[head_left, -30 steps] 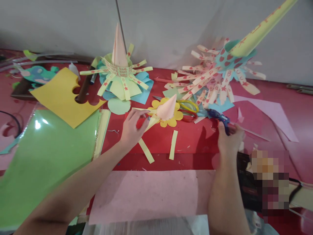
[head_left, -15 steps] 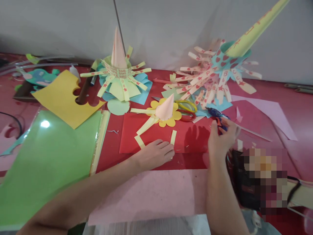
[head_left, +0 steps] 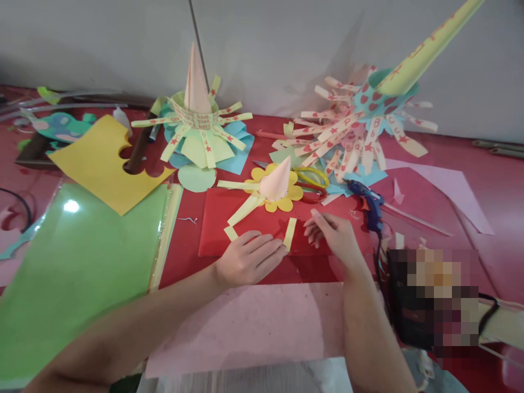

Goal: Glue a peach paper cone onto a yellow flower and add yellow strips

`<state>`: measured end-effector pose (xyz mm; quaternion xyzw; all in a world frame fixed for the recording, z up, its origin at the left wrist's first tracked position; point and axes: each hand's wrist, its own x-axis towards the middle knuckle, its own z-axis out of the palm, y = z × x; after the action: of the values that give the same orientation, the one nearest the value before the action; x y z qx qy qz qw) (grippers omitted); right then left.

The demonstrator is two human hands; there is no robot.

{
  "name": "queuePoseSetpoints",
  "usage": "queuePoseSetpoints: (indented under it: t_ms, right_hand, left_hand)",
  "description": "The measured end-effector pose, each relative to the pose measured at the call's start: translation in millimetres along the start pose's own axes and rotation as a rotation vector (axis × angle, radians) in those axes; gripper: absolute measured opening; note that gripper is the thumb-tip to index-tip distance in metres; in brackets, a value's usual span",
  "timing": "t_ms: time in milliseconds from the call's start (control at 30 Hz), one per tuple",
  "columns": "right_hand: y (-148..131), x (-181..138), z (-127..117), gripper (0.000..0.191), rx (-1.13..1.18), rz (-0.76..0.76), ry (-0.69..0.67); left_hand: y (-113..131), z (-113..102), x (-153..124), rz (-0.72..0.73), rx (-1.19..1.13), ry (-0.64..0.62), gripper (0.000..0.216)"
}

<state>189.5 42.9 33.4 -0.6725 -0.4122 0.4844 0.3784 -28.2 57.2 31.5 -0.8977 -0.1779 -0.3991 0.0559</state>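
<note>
My left hand (head_left: 251, 259) rests low over the red folder (head_left: 213, 210), its fingers together and curled. A pale yellow paper strip (head_left: 290, 232) meets its fingertips, gripped at the lower end. Another short strip end (head_left: 230, 233) shows beside its knuckles; the palm hides the rest. My right hand (head_left: 335, 234) is open above the folder's right part, holding nothing, to the right of the strip. Further right, a blue glue gun (head_left: 370, 207) lies on the table. Just beyond my hands sits a yellow paper flower (head_left: 292, 196) with a pink paper cone (head_left: 276, 183) and two pale strips attached.
Scissors (head_left: 313, 177) lie behind the flower. Two paper figures with cone tops, one left (head_left: 200, 117) and one right (head_left: 387, 95), stand near the wall. Green sheets (head_left: 94, 284) and a cut yellow sheet (head_left: 102, 164) lie left. A pink sheet (head_left: 245, 333) lies in front; a dark box (head_left: 403, 305) sits right.
My right hand has let go of the glue gun and moved left toward the strip. The glue gun now lies on the table. My left hand has shifted slightly left.
</note>
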Motion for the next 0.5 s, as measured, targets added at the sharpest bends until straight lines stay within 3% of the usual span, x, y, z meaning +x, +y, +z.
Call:
queuePoseSetpoints:
  t_ms: [133, 500]
  right_hand:
    - [0.5, -0.9, 8.2, 0.042, -0.007, 0.016, -0.185]
    - [-1.2, 4.0, 17.2, 0.027, -0.084, -0.134, -0.025]
  left_hand:
    - [0.6, -0.6, 0.0, 0.020, 0.027, -0.001, 0.004]
    - [2.1, 5.3, -4.7, 0.158, -0.033, -0.147, 0.007]
